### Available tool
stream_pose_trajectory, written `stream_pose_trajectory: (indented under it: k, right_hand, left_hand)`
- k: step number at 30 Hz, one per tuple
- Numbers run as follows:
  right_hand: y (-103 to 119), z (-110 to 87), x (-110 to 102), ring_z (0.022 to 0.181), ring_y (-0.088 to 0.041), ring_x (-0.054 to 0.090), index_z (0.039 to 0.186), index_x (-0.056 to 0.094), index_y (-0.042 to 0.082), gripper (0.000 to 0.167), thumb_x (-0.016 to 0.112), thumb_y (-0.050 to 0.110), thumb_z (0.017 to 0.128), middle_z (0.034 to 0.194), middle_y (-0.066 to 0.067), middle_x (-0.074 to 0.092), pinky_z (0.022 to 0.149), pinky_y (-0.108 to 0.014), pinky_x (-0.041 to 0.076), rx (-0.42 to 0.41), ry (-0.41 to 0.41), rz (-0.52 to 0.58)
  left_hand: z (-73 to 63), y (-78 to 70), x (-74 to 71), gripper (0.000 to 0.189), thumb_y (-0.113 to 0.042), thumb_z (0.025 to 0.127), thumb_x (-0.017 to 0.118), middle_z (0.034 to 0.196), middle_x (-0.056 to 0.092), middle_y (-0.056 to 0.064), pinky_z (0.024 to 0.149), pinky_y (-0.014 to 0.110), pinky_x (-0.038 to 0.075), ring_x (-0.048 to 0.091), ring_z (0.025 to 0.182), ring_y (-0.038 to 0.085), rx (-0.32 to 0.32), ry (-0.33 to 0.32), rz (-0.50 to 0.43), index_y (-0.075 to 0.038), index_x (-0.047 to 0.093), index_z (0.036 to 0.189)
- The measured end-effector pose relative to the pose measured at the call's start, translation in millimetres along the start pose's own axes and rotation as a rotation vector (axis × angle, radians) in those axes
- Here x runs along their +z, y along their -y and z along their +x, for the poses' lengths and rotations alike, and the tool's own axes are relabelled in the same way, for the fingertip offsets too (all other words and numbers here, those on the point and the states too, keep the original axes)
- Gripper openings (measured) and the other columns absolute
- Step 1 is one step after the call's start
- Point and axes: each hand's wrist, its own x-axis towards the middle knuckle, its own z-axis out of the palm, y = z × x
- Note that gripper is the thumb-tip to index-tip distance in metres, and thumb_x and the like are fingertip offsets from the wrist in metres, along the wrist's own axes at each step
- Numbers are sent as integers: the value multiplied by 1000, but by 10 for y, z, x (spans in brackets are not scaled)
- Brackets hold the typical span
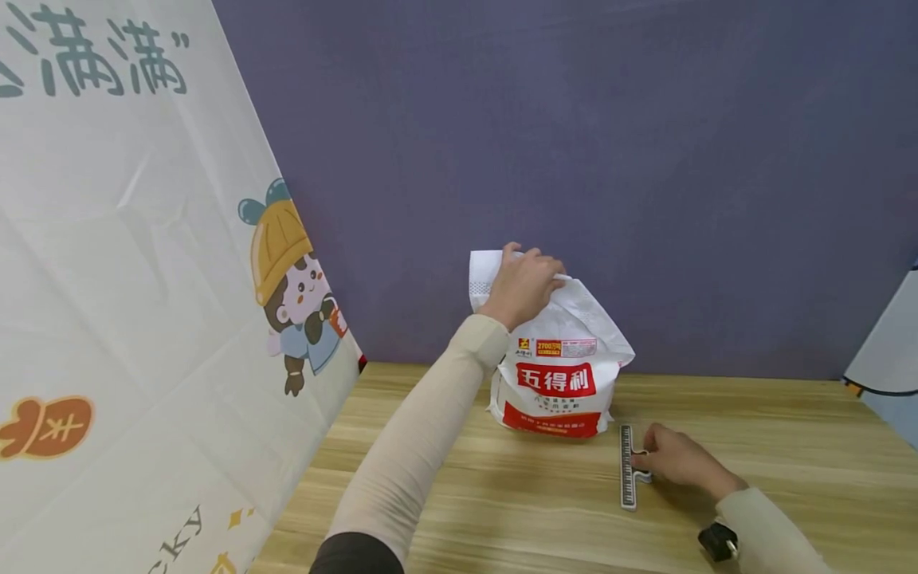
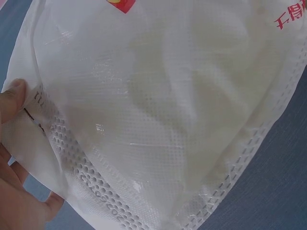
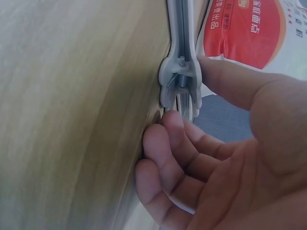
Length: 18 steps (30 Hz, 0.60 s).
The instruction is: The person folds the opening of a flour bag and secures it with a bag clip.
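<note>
A white flour bag [image 1: 552,399] with red printed panels stands upright on the wooden table, close to the back cloth. My left hand [image 1: 525,283] grips its top edge; in the left wrist view, that hand [image 2: 21,203] has the thumb on one side of the white plastic and fingers on the other. To the right of the bag, a long sealing clip [image 1: 627,470] lies on the table. My right hand [image 1: 681,458] pinches the clip's handle. The right wrist view shows the spring clip [image 3: 182,76] between the thumb and the curled fingers [image 3: 156,143] by the tabletop.
A dark blue-grey cloth [image 1: 574,159] hangs behind the table [image 1: 516,510]. On the left is a white printed sheet [image 1: 143,279] with cartoon figures. A small black object [image 1: 717,542] sits by my right sleeve. White material [image 1: 889,343] edges the far right.
</note>
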Motion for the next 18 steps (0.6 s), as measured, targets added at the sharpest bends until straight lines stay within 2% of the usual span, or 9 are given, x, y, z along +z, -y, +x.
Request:
stream_pose_trajectory:
  k: [4,14,18]
  right_hand:
    - [-16,0,24,69,-17,48,84,55,6,30,76,28,89,72,-1,52,59,-30,37,14,-5,-10]
    - [-7,10,51,74,-18,50,91,56,1,31,76,24,90,79,-3,55,64,-31,40,12,-26,-14]
    - [15,5,52,72,-18,50,87,57,2,30,77,23,89,76,-2,55,62,-32,40,5,-40,-13]
  left_hand:
    - [3,-1,-3,24,-38,105,57,120,74,-14,119,49,32,64,115,9,-1,1,-3,-30,73,120]
    - [-3,-1,-6,24,-38,105,57,120,75,-14,118,49,32,64,114,10,-3,-6,-1,-30,74,119]
    - [-6,-7,-7,24,-38,105,57,120,74,-14,119,49,32,64,114,10,-9,0,-6,-30,73,119]
